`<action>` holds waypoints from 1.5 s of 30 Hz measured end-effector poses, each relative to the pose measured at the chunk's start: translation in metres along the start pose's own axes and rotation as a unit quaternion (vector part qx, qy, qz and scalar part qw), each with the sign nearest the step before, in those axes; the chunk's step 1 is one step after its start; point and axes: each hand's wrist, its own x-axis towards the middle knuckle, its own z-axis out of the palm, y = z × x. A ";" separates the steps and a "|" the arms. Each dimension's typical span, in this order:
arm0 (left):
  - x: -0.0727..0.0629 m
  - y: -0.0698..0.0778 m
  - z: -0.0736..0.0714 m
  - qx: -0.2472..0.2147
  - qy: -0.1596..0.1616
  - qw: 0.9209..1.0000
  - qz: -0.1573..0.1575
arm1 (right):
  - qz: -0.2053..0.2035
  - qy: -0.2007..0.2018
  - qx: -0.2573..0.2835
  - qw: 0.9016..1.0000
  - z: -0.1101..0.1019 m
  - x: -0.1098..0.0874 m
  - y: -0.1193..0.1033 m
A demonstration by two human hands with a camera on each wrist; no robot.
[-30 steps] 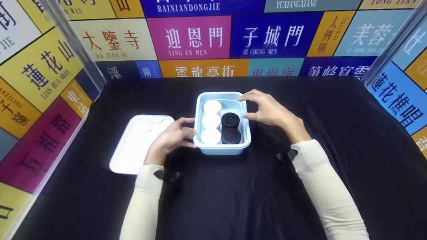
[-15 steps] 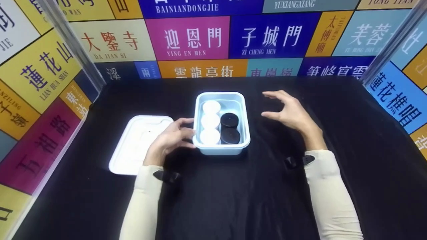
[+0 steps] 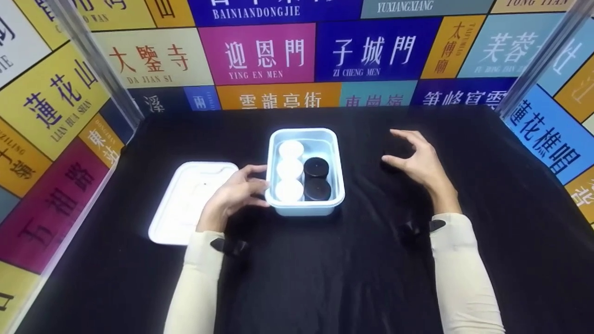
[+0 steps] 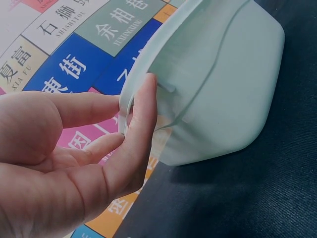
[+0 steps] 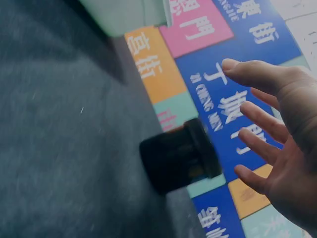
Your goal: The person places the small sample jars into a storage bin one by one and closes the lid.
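A pale blue-green plastic box [image 3: 306, 210] stands uncovered on the black cloth. Inside, three round white-topped jars [image 3: 290, 168] line the left side, and two black jars [image 3: 316, 167] stand front right. My left hand [image 3: 236, 192] touches the box's left rim with its fingertips; the left wrist view shows gently bent fingers against the rim and outer wall. Right of the box, my right hand [image 3: 424, 162] holds nothing, thumb and fingers spread apart. Close to it in the right wrist view is another black lidded jar [image 5: 181, 156], barely visible against the cloth from the head.
A white lid [image 3: 181, 204] lies flat on the black cloth [image 3: 297, 273] left of the box, partly behind the left hand. Colourful lettered panels [image 3: 257, 53] wall in the back and sides, with clear upright posts [image 3: 100, 65] at the corners.
My right hand has moved from the box's right rim out to the right, its fingers still spread. The left hand stays at the left rim. The box and its jars look unchanged.
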 end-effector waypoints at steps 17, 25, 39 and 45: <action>0.001 -0.001 0.001 -0.001 0.005 1.000 0.000 | 0.161 0.001 0.077 0.984 0.018 -0.002 0.041; 0.000 -0.001 0.001 -0.001 0.004 1.000 -0.002 | 0.179 0.000 0.086 0.980 0.023 0.001 0.028; 0.001 -0.001 0.000 -0.008 -0.001 1.000 0.001 | 0.114 -0.002 0.177 0.978 0.034 0.013 -0.025; 0.000 0.000 0.000 -0.011 -0.002 1.000 0.002 | 0.084 -0.015 0.213 0.973 0.042 0.023 -0.047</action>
